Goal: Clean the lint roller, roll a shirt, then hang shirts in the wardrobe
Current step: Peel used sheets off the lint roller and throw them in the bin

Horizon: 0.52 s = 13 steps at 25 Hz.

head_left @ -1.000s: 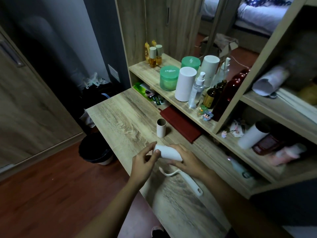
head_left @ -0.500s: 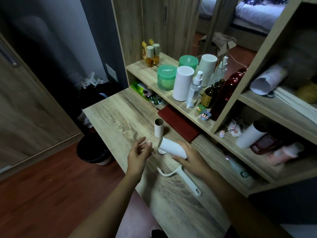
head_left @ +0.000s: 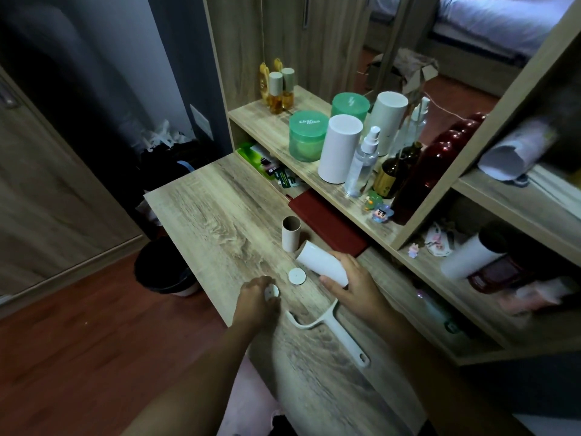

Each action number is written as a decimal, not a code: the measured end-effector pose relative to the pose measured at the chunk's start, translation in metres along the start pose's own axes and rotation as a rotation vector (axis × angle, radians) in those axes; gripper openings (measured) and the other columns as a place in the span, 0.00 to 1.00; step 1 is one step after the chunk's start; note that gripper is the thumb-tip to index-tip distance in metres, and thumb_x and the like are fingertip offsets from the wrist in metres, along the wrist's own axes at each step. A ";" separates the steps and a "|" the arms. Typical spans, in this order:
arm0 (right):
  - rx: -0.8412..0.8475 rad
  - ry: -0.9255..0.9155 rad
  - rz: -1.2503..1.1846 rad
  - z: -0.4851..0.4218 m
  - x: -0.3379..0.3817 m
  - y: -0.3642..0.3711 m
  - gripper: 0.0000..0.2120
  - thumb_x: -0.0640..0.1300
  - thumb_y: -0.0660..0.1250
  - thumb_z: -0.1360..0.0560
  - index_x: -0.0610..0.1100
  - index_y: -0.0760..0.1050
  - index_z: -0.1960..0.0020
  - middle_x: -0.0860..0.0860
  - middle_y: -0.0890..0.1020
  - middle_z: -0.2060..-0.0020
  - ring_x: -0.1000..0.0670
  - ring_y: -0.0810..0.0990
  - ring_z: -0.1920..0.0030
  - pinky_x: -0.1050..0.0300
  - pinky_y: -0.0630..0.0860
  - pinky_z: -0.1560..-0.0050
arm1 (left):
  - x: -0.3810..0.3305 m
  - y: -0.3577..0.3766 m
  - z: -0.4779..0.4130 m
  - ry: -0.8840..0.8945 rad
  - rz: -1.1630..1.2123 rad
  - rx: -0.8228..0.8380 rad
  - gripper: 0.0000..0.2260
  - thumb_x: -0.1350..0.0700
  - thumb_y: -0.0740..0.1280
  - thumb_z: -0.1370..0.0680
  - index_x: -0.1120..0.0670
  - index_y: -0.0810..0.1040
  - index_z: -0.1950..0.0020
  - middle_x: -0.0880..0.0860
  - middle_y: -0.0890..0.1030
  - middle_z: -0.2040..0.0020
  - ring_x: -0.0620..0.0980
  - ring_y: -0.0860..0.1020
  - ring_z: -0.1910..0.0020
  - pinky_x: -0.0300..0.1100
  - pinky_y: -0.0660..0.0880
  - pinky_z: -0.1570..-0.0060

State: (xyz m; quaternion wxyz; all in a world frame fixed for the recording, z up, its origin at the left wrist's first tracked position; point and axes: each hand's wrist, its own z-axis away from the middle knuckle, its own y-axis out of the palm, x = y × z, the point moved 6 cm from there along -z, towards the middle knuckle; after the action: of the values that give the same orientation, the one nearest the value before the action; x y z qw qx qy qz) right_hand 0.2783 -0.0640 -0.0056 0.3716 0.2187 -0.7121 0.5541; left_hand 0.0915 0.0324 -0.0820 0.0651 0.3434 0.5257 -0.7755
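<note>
On the wood-grain bench (head_left: 213, 221) the roller handle (head_left: 333, 328) lies bare. Just beyond it, the left hand (head_left: 256, 305) pinches a white cap (head_left: 272, 291), and the right hand (head_left: 355, 287) grips the white roll (head_left: 319, 262). A cardboard core (head_left: 290, 232) stands behind. Farther off are a cluttered shelf (head_left: 267, 127) and a bin (head_left: 157, 265) on the floor.

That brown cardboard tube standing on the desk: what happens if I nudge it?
The cardboard tube is hollow and thin-walled, so probably very light and easily crushed by a tight grip. It stands on its narrow end, taller than wide, so a nudge would likely tip it. Lying down, it would probably roll across the flat desk.
</note>
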 end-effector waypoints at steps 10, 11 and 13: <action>0.020 0.009 0.001 0.000 -0.004 0.004 0.26 0.60 0.63 0.29 0.48 0.68 0.36 0.53 0.75 0.48 0.55 0.75 0.51 0.73 0.68 0.58 | 0.003 0.008 -0.003 0.018 -0.037 -0.010 0.21 0.56 0.72 0.31 0.56 0.76 0.39 0.56 0.78 0.41 0.57 0.74 0.42 0.44 0.67 0.42; 0.019 0.012 0.000 0.001 -0.005 0.003 0.26 0.60 0.63 0.29 0.48 0.68 0.36 0.53 0.75 0.48 0.56 0.75 0.51 0.73 0.68 0.58 | 0.003 0.008 -0.003 0.019 -0.033 -0.015 0.21 0.55 0.72 0.31 0.56 0.76 0.39 0.56 0.78 0.41 0.57 0.74 0.42 0.44 0.67 0.42; 0.014 0.013 -0.004 0.002 -0.006 0.003 0.25 0.60 0.63 0.29 0.49 0.68 0.36 0.53 0.75 0.48 0.59 0.75 0.52 0.74 0.69 0.59 | 0.003 0.007 -0.003 0.016 -0.019 -0.021 0.22 0.55 0.72 0.32 0.56 0.76 0.39 0.56 0.78 0.41 0.57 0.74 0.43 0.44 0.68 0.42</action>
State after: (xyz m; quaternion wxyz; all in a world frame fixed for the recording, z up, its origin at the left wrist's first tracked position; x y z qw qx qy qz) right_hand 0.2792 -0.0658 -0.0130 0.3759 0.2191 -0.7051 0.5599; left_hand 0.0935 0.0327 -0.0900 0.0568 0.3440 0.5376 -0.7678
